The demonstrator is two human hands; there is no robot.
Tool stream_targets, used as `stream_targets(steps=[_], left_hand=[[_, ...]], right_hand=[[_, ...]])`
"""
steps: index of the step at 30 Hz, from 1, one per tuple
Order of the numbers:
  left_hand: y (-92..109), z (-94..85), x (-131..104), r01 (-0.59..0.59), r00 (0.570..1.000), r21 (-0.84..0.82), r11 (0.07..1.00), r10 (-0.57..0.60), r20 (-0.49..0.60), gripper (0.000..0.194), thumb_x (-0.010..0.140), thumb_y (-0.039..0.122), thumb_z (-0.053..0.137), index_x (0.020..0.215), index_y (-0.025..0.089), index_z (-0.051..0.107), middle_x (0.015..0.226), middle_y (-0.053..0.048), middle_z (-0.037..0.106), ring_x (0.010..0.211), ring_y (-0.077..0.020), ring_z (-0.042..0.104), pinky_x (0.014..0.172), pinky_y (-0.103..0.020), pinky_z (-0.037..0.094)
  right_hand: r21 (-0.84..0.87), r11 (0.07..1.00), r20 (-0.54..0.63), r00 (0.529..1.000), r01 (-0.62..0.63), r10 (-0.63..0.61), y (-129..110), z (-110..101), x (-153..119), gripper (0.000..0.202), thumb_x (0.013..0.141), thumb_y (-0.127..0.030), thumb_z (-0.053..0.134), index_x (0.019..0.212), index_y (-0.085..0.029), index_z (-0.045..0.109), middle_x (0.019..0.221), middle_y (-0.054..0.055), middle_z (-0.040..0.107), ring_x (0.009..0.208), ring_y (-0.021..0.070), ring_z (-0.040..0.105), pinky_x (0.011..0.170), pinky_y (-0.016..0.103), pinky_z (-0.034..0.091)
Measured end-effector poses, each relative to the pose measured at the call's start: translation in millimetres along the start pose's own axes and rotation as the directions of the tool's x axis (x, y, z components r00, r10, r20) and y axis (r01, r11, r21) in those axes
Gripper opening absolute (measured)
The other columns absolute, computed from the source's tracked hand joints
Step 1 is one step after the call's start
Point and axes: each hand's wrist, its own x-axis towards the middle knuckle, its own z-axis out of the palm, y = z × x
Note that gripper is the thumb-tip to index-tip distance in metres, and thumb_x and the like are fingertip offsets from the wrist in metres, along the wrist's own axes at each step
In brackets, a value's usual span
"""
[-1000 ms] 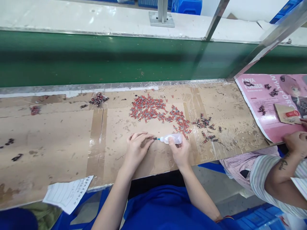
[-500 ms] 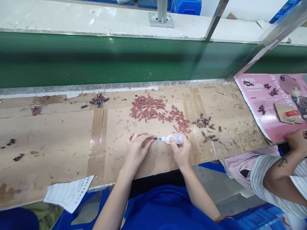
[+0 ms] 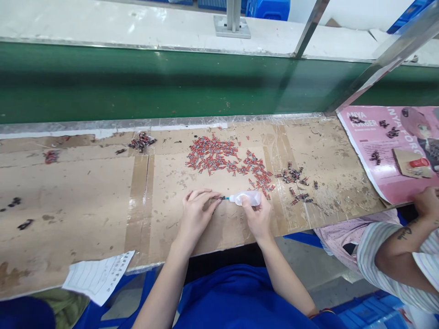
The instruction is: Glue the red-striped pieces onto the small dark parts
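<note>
Between the fingertips of my left hand (image 3: pixel 199 209) is a small dark part (image 3: pixel 222 198), too small to name further. My right hand (image 3: pixel 258 213) is closed round a translucent white squeeze bottle (image 3: pixel 247 198), which lies nearly level with its blue needle tip (image 3: pixel 227 198) pointing left. That tip reaches the dark part; whether it touches or enters it, I cannot tell. Just beyond both hands spreads a large pile of small red-and-metal pieces (image 3: pixel 212 154). Right of my right hand lie loose dark-and-red pieces (image 3: pixel 291 175).
Cardboard (image 3: pixel 178 228) covers the bench, with a green wall (image 3: pixel 171 87) behind. A dark-and-red heap (image 3: pixel 141 142) and a paper sheet (image 3: pixel 99 276) lie left. On the right, a co-worker's arm (image 3: pixel 399 246) rests by a pink poster (image 3: pixel 370 141). A metal post (image 3: pixel 377 64) slants there.
The bottle has shifted very slightly left, its tip closer in to the dark part. Both hands otherwise keep their place and grip; the view has moved a little.
</note>
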Motion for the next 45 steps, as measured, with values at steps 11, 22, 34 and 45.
stream_targets(steps=[11,22,34,45], left_hand=[[-2.3,0.8,-0.9,-0.025,0.999,-0.012,1.000,0.025,-0.020,0.010,0.085,0.027,0.066,0.090,0.027,0.074,0.096,-0.005,0.077,0.100,-0.0256,0.066,0.100,-0.050,0.040],[-17.8,-47.3,-26.3,0.038,0.936,-0.201,0.979,-0.106,-0.336,0.019,0.085,0.036,0.063,0.091,0.022,0.074,0.091,-0.006,0.074,0.088,-0.0205,0.069,0.087,-0.037,0.054],[29.1,-47.8,-42.9,-0.020,0.967,-0.401,0.916,-0.084,-0.239,0.011,0.081,0.031,0.070,0.076,0.023,0.074,0.079,-0.002,0.074,0.075,-0.0185,0.071,0.073,-0.031,0.062],[60.1,-29.1,-31.0,-0.152,0.988,-0.411,0.899,0.128,-0.084,0.015,0.091,0.028,0.060,0.090,0.024,0.075,0.077,-0.002,0.071,0.074,-0.0157,0.068,0.070,-0.027,0.057]], right_hand=[[0.056,0.998,-0.121,0.993,0.023,-0.016,-1.6,-3.9,-1.0,0.022,0.078,-0.042,0.065,0.077,-0.021,0.060,0.068,0.002,0.068,0.062,0.0190,0.064,0.058,0.031,0.052],[-0.002,0.992,0.207,0.971,0.125,-0.122,-14.4,43.2,-0.9,0.035,0.072,-0.026,0.073,0.099,-0.025,0.052,0.104,0.008,0.076,0.102,0.0245,0.072,0.090,0.040,0.055],[-0.541,0.832,-0.213,0.936,0.125,-0.279,9.4,-53.0,-7.0,0.019,0.086,-0.041,0.067,0.088,-0.025,0.076,0.084,0.009,0.070,0.085,0.0273,0.057,0.080,0.044,0.049],[-0.011,0.999,-0.073,0.997,0.031,-0.031,-17.7,-48.0,-8.7,0.012,0.084,-0.033,0.068,0.087,-0.023,0.075,0.085,0.005,0.076,0.074,0.0214,0.070,0.070,0.036,0.058]])
